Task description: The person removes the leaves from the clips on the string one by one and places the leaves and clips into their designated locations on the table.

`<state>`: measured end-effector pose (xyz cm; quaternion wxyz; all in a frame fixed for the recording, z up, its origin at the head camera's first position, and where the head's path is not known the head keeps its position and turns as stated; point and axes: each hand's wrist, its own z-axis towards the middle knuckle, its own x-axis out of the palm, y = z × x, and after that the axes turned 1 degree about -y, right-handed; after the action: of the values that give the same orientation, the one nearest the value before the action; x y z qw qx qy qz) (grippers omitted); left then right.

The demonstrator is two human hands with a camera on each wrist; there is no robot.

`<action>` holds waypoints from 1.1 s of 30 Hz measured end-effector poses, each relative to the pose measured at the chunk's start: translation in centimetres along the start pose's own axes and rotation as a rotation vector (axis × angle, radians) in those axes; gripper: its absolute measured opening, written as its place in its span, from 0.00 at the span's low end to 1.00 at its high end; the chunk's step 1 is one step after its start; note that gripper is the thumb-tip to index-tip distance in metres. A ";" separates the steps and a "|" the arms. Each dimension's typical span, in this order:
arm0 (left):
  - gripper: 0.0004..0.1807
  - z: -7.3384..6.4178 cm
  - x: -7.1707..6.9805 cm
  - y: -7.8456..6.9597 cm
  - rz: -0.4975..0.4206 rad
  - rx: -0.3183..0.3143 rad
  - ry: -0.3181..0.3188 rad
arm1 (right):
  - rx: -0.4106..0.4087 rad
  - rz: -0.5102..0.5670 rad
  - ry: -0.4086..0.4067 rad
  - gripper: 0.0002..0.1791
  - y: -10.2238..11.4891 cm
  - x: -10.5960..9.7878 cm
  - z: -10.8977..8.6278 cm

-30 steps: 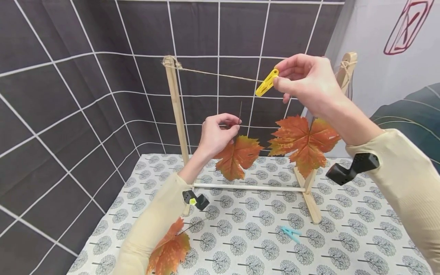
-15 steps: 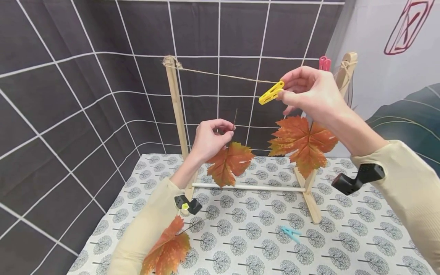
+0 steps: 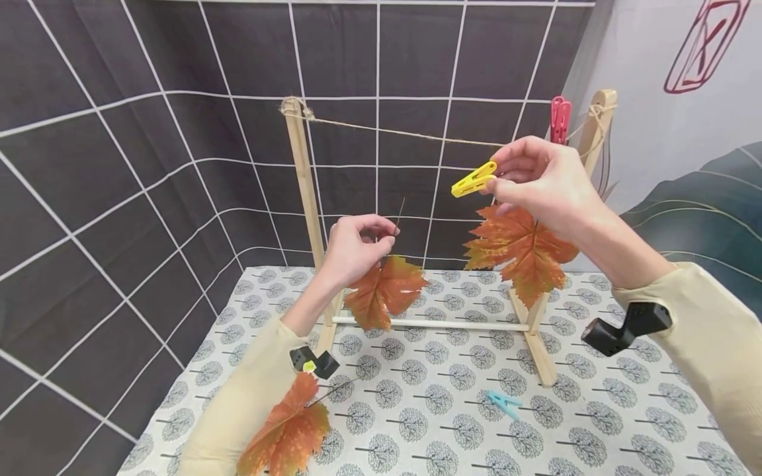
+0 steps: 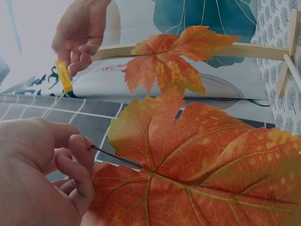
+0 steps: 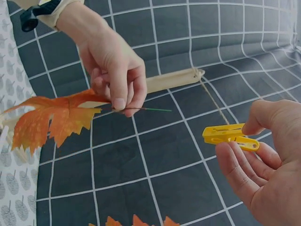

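My left hand (image 3: 357, 249) pinches the thin stem of an orange maple leaf (image 3: 383, 291), which hangs below the fingers with the stem's tip pointing up. In the left wrist view the leaf (image 4: 202, 165) fills the lower right. My right hand (image 3: 544, 175) pinches a yellow clothespin (image 3: 474, 179) just below the twine (image 3: 411, 133). The right wrist view shows the clothespin (image 5: 229, 136) between thumb and fingers. A second leaf (image 3: 524, 251) hangs under the twine, partly behind my right hand, near a pink clothespin (image 3: 559, 119) on the line.
The twine runs between two wooden posts (image 3: 303, 178) joined low down by a white rod (image 3: 440, 324). On the tree-print tablecloth (image 3: 417, 423) lie a light blue clothespin (image 3: 504, 403) and another orange leaf (image 3: 292, 426), close to my left sleeve. A dark gridded backdrop (image 3: 333, 53) stands behind.
My right hand has moved down and slightly right with the yellow clothespin, which now sits below the twine. My left hand has moved down and left with its leaf. The pink clothespin has come into view.
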<state>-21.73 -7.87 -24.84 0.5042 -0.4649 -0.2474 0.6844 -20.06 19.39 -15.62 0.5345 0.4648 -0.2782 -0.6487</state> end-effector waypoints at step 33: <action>0.11 -2.8 -2.8 1.2 0.237 -0.018 0.135 | 0.138 -0.074 -0.008 0.13 -4.0 -1.3 -3.0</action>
<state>-19.62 -11.24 -26.02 0.4310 -0.5404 -0.1626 0.7042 -19.12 22.14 -19.87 0.4758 0.5077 -0.3070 -0.6493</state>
